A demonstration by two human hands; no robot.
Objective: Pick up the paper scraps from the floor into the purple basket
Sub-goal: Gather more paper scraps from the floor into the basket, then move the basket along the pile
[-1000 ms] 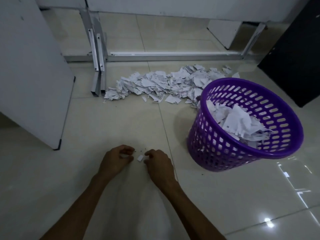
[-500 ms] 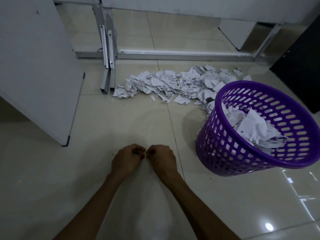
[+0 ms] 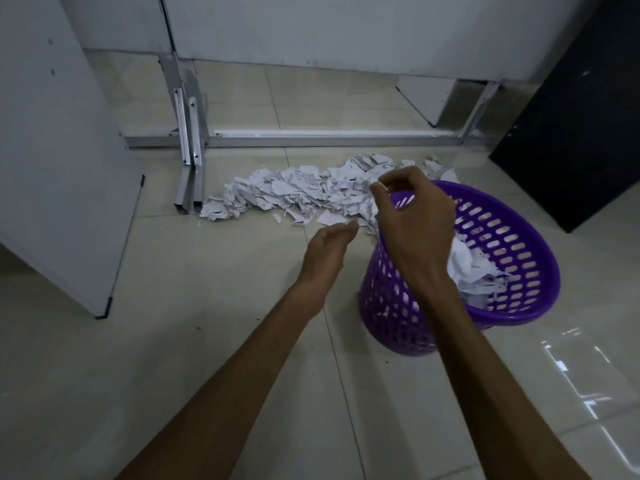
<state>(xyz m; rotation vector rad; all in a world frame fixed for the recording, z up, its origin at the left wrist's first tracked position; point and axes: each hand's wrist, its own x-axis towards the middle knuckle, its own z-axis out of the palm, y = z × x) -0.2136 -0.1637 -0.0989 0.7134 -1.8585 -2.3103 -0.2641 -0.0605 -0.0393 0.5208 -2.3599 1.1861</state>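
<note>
A purple perforated basket [image 3: 540, 258] stands on the tiled floor at the right, partly filled with white paper scraps [image 3: 474, 271]. A long pile of torn paper scraps [image 3: 294, 192] lies on the floor behind and to the left of it. My right hand [image 3: 415, 230] is raised over the basket's near-left rim, with its fingertips pinched on what looks like a tiny pale scrap. My left hand [image 3: 327, 251] stretches flat toward the pile, just left of the basket, with nothing visible in it.
A white board [image 3: 62, 168] leans at the left. Metal frame legs [image 3: 188, 140] and a floor rail [image 3: 329, 138] run behind the pile. A black cabinet [image 3: 571, 133] stands at the right. A few loose scraps [image 3: 327, 218] lie in front of the pile.
Both hands left the floor spot where they pinched a small scrap. My right hand rose over the basket rim and my left hand reached forward. The view tilted up.
</note>
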